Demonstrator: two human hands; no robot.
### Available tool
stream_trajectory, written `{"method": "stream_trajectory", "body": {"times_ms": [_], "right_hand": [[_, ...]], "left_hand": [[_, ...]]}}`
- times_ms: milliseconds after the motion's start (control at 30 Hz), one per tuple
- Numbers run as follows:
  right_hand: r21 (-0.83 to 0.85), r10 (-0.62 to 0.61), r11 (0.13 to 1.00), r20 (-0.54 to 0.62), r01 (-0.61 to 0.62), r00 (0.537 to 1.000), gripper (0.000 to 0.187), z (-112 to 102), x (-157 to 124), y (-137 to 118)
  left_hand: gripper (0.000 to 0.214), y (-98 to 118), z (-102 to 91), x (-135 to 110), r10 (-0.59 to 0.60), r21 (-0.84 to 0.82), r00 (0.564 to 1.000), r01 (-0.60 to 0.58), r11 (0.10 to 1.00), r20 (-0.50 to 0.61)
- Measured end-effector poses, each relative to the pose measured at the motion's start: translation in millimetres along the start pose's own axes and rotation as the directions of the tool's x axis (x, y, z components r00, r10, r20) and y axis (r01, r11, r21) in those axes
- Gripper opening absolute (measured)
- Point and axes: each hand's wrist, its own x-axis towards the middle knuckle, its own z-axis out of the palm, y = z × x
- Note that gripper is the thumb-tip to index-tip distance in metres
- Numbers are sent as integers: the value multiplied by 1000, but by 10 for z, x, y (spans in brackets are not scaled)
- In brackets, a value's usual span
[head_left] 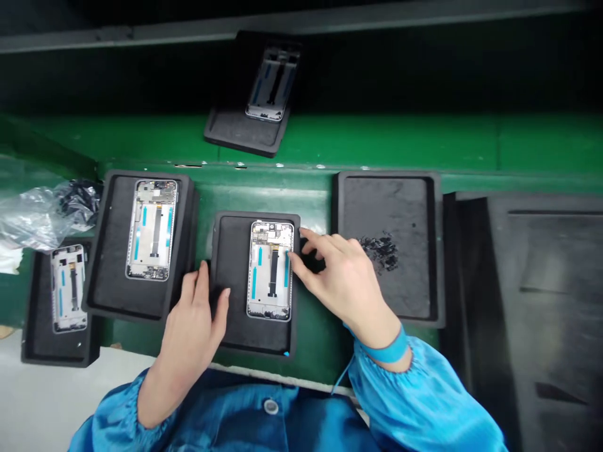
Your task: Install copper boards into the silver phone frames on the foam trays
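A black foam tray (230,276) lies in front of me on the green bench, holding an open phone frame (271,270) with blue strips and a black flex cable. My left hand (198,320) rests on the tray's left edge, thumb and fingers curled over the rim. My right hand (339,276) reaches to the phone frame's right side, fingers bent and touching its upper right edge. Both arms wear blue sleeves, and a blue strap circles the right wrist.
Left, two more trays hold phone frames (151,229) (69,287). A further tray with a phone frame (272,85) sits at the back. A tray (414,289) with small black parts (380,249) is at right, beside stacked black trays (532,301). Clear plastic bags (42,213) lie far left.
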Motion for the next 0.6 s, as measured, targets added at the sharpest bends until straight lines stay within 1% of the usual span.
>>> {"method": "stream_trajectory", "body": {"times_ms": [33,100,167,233,267,333,400,433,533,600], "right_hand": [[13,14,1000,27,-14,1000,39,17,-8,-1],[47,46,998,74,-50,996,44,32,-17,0],[99,85,991,96,-95,992,49,17,-20,-9],[177,126,975,61,-135,990,53,-23,-22,-41],[229,144,963,17,-144,989,55,-49,-26,-68],[356,163,926,-88,-122,983,63,-101,-44,-133],[463,152,885,-179,-53,972,66,-138,-72,-198],[492,139,870,-215,-15,967,63,-147,-86,-224],[504,108,863,-268,44,957,50,-135,-98,-250],[499,114,866,-270,38,956,44,-110,-74,-226]], "left_hand": [[47,-22,33,-34,7,7,1000,-7,1000,17],[38,-36,87,-89,10,-40,1000,-10,999,-2],[37,-14,83,-128,-13,-176,999,5,984,-48],[40,13,2,-150,-38,-351,995,4,936,-90],[42,13,-64,-151,-47,-431,993,-6,902,-112],[44,-47,-236,-132,-76,-547,982,-31,836,-172],[46,-218,-438,-82,-153,-636,964,-22,772,-219],[47,-346,-540,-47,-208,-679,951,-2,734,-227],[59,-853,-795,88,-351,-781,915,69,621,-198],[66,-1210,-878,188,-377,-804,911,93,588,-170]]}}
